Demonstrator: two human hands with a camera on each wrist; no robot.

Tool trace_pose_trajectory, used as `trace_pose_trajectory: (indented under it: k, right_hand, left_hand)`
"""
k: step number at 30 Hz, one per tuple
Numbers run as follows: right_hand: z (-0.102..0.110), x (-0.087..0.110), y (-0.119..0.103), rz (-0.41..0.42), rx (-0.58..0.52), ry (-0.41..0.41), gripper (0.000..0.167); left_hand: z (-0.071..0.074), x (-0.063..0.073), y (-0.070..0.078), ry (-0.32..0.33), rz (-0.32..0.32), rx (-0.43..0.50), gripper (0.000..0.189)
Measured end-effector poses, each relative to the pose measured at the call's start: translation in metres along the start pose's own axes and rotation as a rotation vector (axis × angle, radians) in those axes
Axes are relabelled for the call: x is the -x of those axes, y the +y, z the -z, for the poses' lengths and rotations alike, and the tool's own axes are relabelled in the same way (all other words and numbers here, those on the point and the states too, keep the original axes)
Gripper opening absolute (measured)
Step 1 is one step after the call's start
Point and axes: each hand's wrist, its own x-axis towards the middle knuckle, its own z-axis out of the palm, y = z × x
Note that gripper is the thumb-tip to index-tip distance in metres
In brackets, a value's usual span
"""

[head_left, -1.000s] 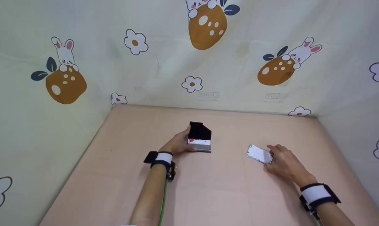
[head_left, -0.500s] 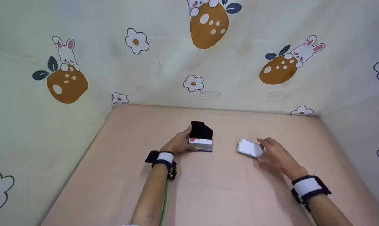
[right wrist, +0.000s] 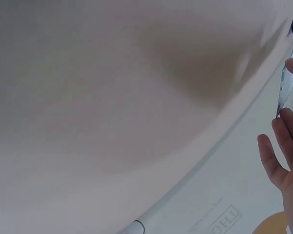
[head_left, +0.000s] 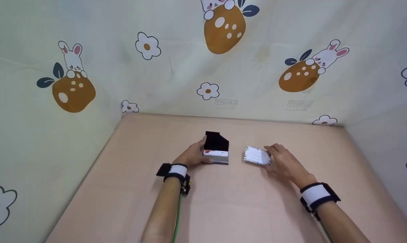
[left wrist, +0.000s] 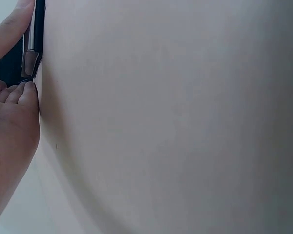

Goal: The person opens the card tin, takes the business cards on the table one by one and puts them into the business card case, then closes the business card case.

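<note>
My left hand (head_left: 191,155) grips a business card case (head_left: 216,141) by its left side, thumb along the front. The case's black lid stands open, and a white card edge with a red print (head_left: 216,153) shows above its grey front. In the left wrist view the case (left wrist: 33,48) appears edge-on beside the fingers. To the right, my right hand (head_left: 286,165) pinches a white card (head_left: 256,156) with a patterned border by its right end. The right wrist view catches only the card's edge (right wrist: 284,87); whether it is one card or several, I cannot tell.
Both hands work over a pale pink tabletop (head_left: 230,202). Behind and at the sides hang pale curtains (head_left: 176,71) printed with rabbits and flowers. Each wrist wears a strapped camera, and a green cable (head_left: 177,216) runs along the left forearm.
My right hand has moved left with the white card, bringing it nearer the card case. The left hand and the case have stayed nearly still.
</note>
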Motion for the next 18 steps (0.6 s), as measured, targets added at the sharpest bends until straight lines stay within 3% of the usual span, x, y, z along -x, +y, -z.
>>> trace_pose_trajectory:
  k: [9, 16, 18]
  right_hand:
    - [-0.005, -0.016, -0.013, 0.005, -0.004, -0.014, 0.064]
    - [-0.011, -0.026, -0.023, 0.069, 0.021, 0.001, 0.062]
    - [-0.012, -0.030, -0.026, 0.087, 0.031, 0.009, 0.062]
  left_hand:
    - [0.001, 0.000, 0.001, -0.003, 0.004, 0.005, 0.108]
    - [0.001, -0.001, -0.002, -0.013, -0.069, 0.015, 0.110]
    - [0.001, -0.001, -0.002, -0.014, -0.061, 0.019, 0.111]
